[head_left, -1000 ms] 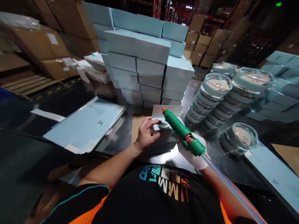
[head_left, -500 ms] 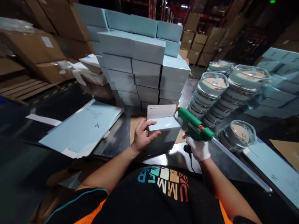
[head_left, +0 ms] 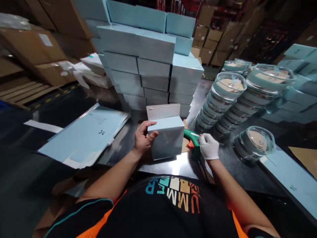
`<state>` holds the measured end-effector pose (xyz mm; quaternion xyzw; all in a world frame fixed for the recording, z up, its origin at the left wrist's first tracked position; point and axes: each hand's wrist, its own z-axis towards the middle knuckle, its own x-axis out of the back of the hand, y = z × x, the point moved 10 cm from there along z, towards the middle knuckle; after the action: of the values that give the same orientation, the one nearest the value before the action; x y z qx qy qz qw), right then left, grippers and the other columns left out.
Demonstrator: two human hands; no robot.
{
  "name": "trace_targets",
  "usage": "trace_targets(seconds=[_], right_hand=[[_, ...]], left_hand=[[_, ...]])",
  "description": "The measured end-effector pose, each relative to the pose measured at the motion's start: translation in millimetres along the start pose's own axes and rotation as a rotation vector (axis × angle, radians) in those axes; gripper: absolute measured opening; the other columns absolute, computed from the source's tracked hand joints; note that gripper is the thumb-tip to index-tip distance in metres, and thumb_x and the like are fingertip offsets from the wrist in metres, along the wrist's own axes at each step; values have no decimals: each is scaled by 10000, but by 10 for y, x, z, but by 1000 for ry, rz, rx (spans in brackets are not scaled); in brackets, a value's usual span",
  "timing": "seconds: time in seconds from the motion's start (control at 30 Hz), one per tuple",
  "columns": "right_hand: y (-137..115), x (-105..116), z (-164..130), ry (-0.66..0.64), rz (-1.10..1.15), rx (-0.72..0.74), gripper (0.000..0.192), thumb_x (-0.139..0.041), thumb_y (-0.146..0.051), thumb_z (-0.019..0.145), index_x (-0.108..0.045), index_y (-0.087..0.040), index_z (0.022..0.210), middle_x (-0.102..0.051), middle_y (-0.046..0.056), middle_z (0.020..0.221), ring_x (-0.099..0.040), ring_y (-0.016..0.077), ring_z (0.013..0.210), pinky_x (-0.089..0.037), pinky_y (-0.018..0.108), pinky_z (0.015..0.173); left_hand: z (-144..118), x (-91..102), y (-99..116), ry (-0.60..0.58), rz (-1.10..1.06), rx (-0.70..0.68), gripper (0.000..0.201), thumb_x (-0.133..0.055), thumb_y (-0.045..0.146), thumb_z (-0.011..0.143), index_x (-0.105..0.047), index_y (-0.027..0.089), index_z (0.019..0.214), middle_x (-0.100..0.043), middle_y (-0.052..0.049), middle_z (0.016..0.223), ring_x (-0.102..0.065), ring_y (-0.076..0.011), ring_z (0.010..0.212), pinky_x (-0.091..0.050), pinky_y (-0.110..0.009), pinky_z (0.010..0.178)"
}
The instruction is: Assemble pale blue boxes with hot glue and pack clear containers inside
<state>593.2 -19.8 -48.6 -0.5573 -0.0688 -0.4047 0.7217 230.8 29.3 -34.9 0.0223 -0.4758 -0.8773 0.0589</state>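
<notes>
A light-blue carton (head_left: 167, 138) stands on the table in front of me, its white-sided flap (head_left: 163, 111) raised along the far top edge. My bare left hand (head_left: 144, 138) grips the carton's left side, fingers on the top edge and thumb on the front face. Right of the carton, a green hot glue gun (head_left: 192, 135) with an orange trigger sits low at the table, its nose end hidden behind the carton. My right hand (head_left: 209, 147), in a white glove, is closed at the gun's rear end; its exact hold is partly hidden.
A wall of stacked light-blue boxes (head_left: 153, 71) rises behind the carton. Glass dishes (head_left: 215, 102) stand in tall stacks at the right, with a shorter stack (head_left: 255, 143) nearer. Flat blue sheets (head_left: 86, 135) lie on the left, and another blue sheet (head_left: 289, 178) at the right.
The glue gun has come down from the carton's flap to low on the right, and my right hand has moved from its handle to its rear. The carton has shifted slightly left, still in my left hand.
</notes>
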Motion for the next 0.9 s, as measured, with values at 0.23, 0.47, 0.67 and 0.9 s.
trace_targets(seconds=[0.23,0.47,0.67,0.9], right_hand=[[-965,-773,103,-326,539,-11,505,-620,-485,851,-626,-219,1279,-741,133,1290,-670,311,1237,-543,489,1117],[-1027,-784,122,-431,461,126,403,-682,-512,893,-621,-226,1171,-741,96,1203,-674,300,1159,-543,480,1103],[-1070,-577,-88,-546,352,516,565,-879,-557,862,-654,-271,1294,-451,176,1723,-450,363,1603,-427,597,1273],[-1234,-523,-385,-634,286,689,369,-680,-249,1035,-739,-341,1387,-363,77,1800,-426,318,1633,-443,574,1289]], left_hand=[[-85,-139,-50,-104,8,-128,698,-769,824,804,-807,187,1087,-737,-140,1170,-731,-294,1108,-592,-389,949],[-163,-158,120,-135,50,-324,553,-730,705,924,-762,184,1106,-701,-180,1356,-723,-313,1236,-602,-470,1042],[-93,-78,315,-101,-230,-414,637,-931,511,829,-593,288,1320,-748,-83,1172,-760,-305,1250,-635,-492,1035],[-131,-249,621,-492,-46,-668,328,-750,435,999,-796,264,1276,-778,-130,1277,-640,-330,1442,-555,-569,1207]])
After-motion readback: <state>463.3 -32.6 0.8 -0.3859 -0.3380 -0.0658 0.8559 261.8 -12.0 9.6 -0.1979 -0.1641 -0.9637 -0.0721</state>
